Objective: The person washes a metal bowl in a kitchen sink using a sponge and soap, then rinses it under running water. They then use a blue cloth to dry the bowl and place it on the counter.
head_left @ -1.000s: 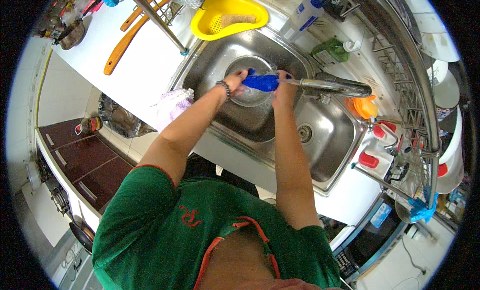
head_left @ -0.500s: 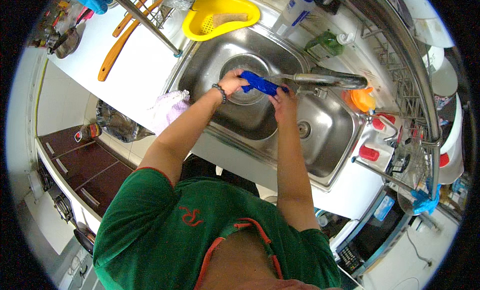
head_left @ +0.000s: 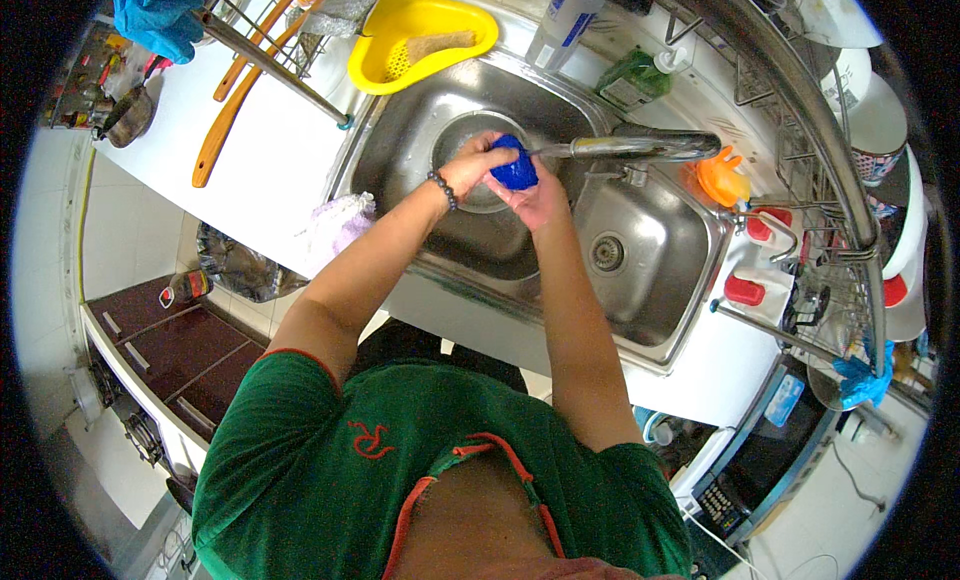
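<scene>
A dark blue cloth (head_left: 513,164) is bunched into a small lump between my two hands, over the larger sink bowl (head_left: 400,160). My left hand (head_left: 472,168), with a dark bead bracelet at the wrist, closes on it from the left with the thumb across it. Below and to its right, my right hand (head_left: 541,198) cups the same cloth; some of its fingers are hidden. The chrome faucet (head_left: 645,145) reaches in from the right, its spout end right beside the cloth.
A yellow strainer basket (head_left: 480,25) with a brown sponge sits at the sink's far left corner. Behind the sink stand a green soap bottle (head_left: 635,80) and a clear bottle (head_left: 565,25). A metal rack (head_left: 855,220) rises on the right. A pale purple cloth (head_left: 340,223) hangs at the front edge.
The blue cloth, stretched lengthwise between my hands before, is now gathered into a compact lump. My right hand has come in toward the left, close to my left hand.
</scene>
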`<act>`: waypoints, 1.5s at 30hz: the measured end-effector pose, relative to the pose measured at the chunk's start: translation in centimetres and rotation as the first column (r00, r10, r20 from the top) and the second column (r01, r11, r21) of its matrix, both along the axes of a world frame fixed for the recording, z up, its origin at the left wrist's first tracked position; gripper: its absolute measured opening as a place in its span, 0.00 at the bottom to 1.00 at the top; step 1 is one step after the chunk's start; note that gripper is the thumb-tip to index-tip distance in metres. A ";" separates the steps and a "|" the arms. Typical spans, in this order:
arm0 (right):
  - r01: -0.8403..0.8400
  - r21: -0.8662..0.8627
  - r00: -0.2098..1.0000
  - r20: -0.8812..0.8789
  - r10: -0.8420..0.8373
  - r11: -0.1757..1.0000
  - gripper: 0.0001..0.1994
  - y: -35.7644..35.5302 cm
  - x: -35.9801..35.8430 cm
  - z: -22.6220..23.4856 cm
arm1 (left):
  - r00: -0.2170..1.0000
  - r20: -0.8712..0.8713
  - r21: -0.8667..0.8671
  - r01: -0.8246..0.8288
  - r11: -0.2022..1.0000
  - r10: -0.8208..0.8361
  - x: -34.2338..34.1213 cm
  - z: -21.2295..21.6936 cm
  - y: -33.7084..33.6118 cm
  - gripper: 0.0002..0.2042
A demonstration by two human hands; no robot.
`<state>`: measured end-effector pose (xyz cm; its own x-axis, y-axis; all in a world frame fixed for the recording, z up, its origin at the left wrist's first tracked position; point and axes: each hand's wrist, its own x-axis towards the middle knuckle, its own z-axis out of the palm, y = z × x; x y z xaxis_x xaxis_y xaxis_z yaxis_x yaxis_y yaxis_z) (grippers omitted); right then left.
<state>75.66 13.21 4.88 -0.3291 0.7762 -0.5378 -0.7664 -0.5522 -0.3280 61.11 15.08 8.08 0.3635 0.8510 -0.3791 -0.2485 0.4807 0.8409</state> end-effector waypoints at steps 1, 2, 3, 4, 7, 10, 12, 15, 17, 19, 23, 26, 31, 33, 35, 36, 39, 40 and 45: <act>0.022 0.017 0.999 0.027 -0.023 1.000 0.14 -0.4 -0.1 0.8 | 0.981 -0.190 0.118 -0.021 0.993 0.043 0.1 -0.4 0.7 0.18; 0.045 0.035 0.997 0.053 -0.047 0.998 0.13 -0.7 -0.2 1.2 | 0.924 -0.367 0.237 -0.018 0.971 0.106 0.3 -0.8 1.1 0.20; 0.046 0.091 0.971 0.228 -0.066 0.995 0.16 -0.6 -0.6 1.0 | 0.969 -0.206 0.193 -0.095 0.977 0.135 0.9 -1.3 1.1 0.22; -0.047 0.203 0.872 0.487 -0.059 0.978 0.17 -0.6 -1.1 1.2 | 0.971 -0.177 0.154 -0.131 0.979 0.158 1.7 -1.4 1.2 0.22; -0.447 0.278 0.209 0.957 -0.203 0.850 0.20 -0.3 -1.9 1.7 | 0.989 -0.124 -0.270 -0.117 0.956 0.087 2.9 -2.1 1.8 0.20; -0.670 0.213 -0.334 0.769 -0.545 0.711 0.20 -1.1 -0.1 1.9 | 0.808 0.566 -0.449 0.138 0.883 0.162 5.7 -3.4 1.2 0.16; -0.605 0.332 -0.297 0.749 -0.592 0.724 0.19 -2.8 0.4 3.3 | 0.941 0.287 -0.411 -0.048 0.910 0.179 6.1 -6.5 1.9 0.10; -0.467 0.352 -0.259 0.822 -0.506 0.811 0.17 -5.4 2.7 7.3 | 0.993 0.005 -0.373 -0.107 0.922 0.117 6.8 -7.1 3.3 0.09; -0.326 0.415 -0.186 0.853 -0.488 0.849 0.17 -5.9 4.5 7.9 | 0.998 -0.057 -0.402 -0.037 0.915 0.015 6.4 -7.2 3.5 0.09; -0.517 0.336 -0.349 0.757 -0.552 0.787 0.15 -4.9 5.9 7.6 | 0.998 -0.041 -0.416 -0.066 0.907 0.054 5.7 -6.0 2.4 0.10; -0.657 0.137 -0.591 0.517 -0.619 0.741 0.11 -2.1 8.1 6.4 | 0.993 -0.116 -0.398 -0.057 0.916 0.012 2.7 -2.9 1.5 0.13; -0.625 0.085 -0.652 0.490 -0.579 0.776 0.08 -1.0 7.0 7.5 | 0.957 -0.279 -0.374 -0.034 0.927 -0.077 -0.7 -3.9 2.1 0.13; -0.548 0.111 -0.711 0.460 -0.532 0.829 0.07 1.8 6.5 8.3 | 0.980 -0.176 -0.334 -0.144 0.931 0.089 -1.7 -1.5 -0.1 0.13; -0.503 0.131 -0.681 0.548 -0.485 0.854 0.09 1.6 6.5 7.6 | 0.985 -0.166 -0.297 -0.098 0.950 0.050 -2.2 -1.8 -0.8 0.14; -0.397 0.283 -0.510 0.723 -0.466 0.873 0.12 0.6 5.7 7.4 | 0.983 -0.096 -0.241 -0.176 0.955 0.157 -1.5 -1.0 -2.2 0.13; -0.276 0.399 -0.332 0.814 -0.476 0.874 0.15 -1.3 4.6 7.5 | 0.977 -0.083 -0.190 -0.208 0.960 0.195 -1.3 -0.4 -2.9 0.15; -0.108 0.251 0.585 0.799 -0.143 0.962 0.23 -6.3 2.1 3.6 | 0.964 -0.102 -0.142 -0.260 0.955 0.248 0.3 1.4 -4.5 0.17; -0.135 0.123 0.861 0.506 0.055 0.983 0.24 -7.1 0.1 4.7 | 0.954 -0.039 -0.179 -0.298 0.938 0.296 0.7 1.1 -5.2 0.17; -0.258 0.118 0.963 0.105 0.246 0.959 0.18 -6.4 -1.6 5.8 | 0.953 -0.268 0.243 -0.073 0.967 0.140 0.4 0.1 -7.0 0.22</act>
<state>74.05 6.80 10.68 -0.4792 0.7390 -0.4735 -0.5726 -0.6721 -0.4695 61.56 8.12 8.15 0.1729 0.9542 -0.2441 -0.0256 0.2521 0.9674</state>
